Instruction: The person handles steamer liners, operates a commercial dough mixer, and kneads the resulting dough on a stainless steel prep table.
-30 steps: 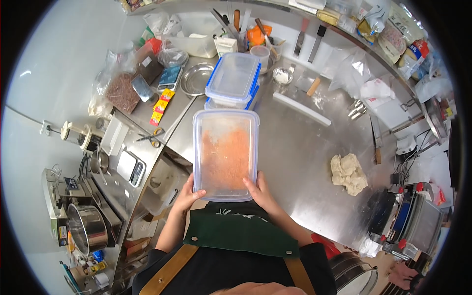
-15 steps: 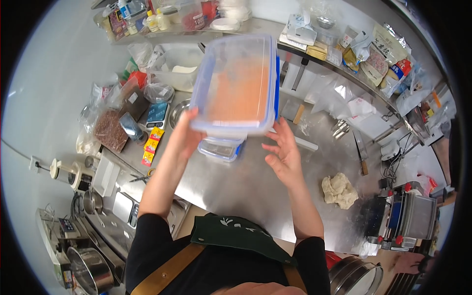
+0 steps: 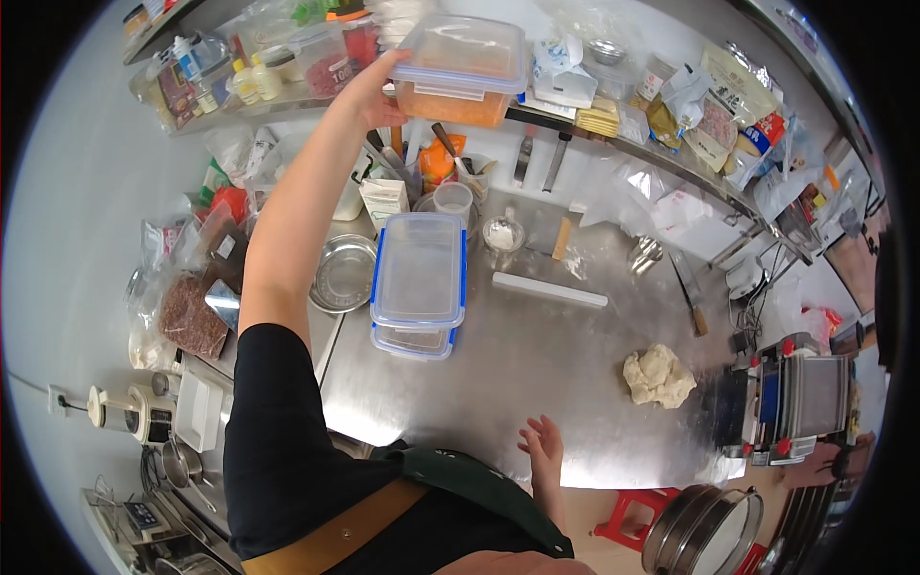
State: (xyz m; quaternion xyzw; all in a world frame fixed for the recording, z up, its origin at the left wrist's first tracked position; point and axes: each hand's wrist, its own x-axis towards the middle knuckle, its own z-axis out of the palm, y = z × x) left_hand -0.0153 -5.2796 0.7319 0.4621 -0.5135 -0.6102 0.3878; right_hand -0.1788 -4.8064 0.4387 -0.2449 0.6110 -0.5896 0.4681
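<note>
My left hand (image 3: 372, 94) is raised at the shelf, gripping the near left side of a clear plastic storage container (image 3: 455, 81) with a pale lid and orange contents. The container is at shelf height; whether it rests there I cannot tell. My right hand (image 3: 543, 447) hangs low over the front edge of the steel table, fingers apart, holding nothing. Below the raised container, a clear lidded box with blue clips (image 3: 419, 271) sits on another similar box (image 3: 412, 342) on the table. A lump of pale dough (image 3: 658, 376) lies at the right.
A metal bowl (image 3: 344, 274) stands left of the boxes. A white bar (image 3: 550, 289), a scraper (image 3: 562, 238) and a knife (image 3: 690, 295) lie on the table. Packages and bottles crowd the shelf. A roller machine (image 3: 800, 401) stands at the right edge, with sieves (image 3: 704, 532) below.
The container with orange contents has gone up and away to the shelf in my left hand. My right hand has let go and dropped toward my body. The stacked boxes below have come into view.
</note>
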